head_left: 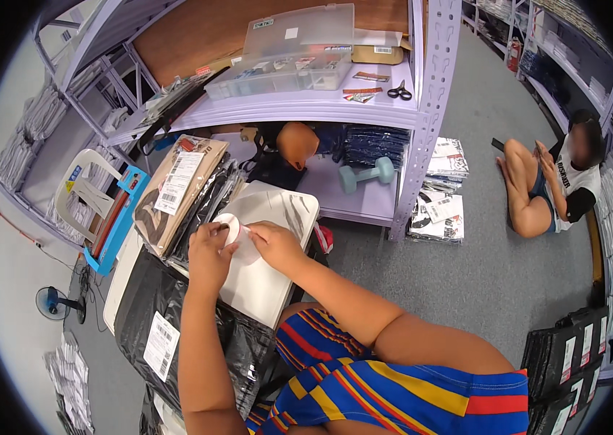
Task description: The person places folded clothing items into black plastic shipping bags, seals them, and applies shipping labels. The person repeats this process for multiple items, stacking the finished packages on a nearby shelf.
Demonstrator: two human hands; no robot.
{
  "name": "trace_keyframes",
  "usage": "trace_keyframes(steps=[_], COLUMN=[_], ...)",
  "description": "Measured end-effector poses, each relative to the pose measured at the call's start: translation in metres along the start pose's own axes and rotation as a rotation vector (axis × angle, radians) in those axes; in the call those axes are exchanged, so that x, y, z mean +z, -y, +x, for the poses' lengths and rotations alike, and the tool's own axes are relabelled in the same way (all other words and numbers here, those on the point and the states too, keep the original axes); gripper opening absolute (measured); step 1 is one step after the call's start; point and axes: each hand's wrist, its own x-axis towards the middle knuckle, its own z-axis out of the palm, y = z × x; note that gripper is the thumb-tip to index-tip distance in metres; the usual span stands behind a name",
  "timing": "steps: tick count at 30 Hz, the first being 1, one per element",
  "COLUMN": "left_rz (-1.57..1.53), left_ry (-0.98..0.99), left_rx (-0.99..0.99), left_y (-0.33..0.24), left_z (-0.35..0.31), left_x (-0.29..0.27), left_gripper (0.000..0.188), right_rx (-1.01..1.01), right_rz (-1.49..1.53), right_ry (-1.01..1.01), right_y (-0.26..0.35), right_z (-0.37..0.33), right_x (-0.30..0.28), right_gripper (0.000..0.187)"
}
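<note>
A roll of clear tape (233, 232) is held over a white plastic surface (252, 293) in front of me. My left hand (208, 255) grips the roll from its left side, fingers curled round the rim. With thumb and fingers pinched together, my right hand (279, 248) touches the roll's right edge; whether a loose tape end is between them is too small to see. Just beyond my left hand lies a stack of garments in plastic bags (169, 190), one with a white label. A black plastic mailer (205, 346) with a label lies beside my left forearm.
A lilac metal shelf (306, 109) stands ahead, carrying a clear organizer box (285, 76), scissors (399, 90) and a teal dumbbell (366, 175). A blue-framed device (119, 210) is at left. Bagged stacks (437, 216) lie on the floor; a person (553, 177) sits at right.
</note>
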Motion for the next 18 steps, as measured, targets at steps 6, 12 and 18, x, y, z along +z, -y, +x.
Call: trace_keyframes(steps=[6, 12, 18], left_rz=[0.063, 0.095, 0.032], left_ry=[0.028, -0.281, -0.546], left_rx=[0.206, 0.099, -0.152], left_y=[0.025, 0.04, 0.092], left_z=[0.005, -0.028, -0.102], left_x=[-0.008, -0.002, -0.052], left_gripper=[0.044, 0.047, 0.04], right_rx=[0.169, 0.59, 0.21], right_rz=[0.21, 0.743, 0.73], right_ry=[0.091, -0.389, 0.478], right_y=[-0.065, -0.047, 0.065], right_z=[0.007, 0.028, 0.011], right_x=[-0.013, -0.097, 0.001], right_gripper=[0.018, 0.017, 0.029])
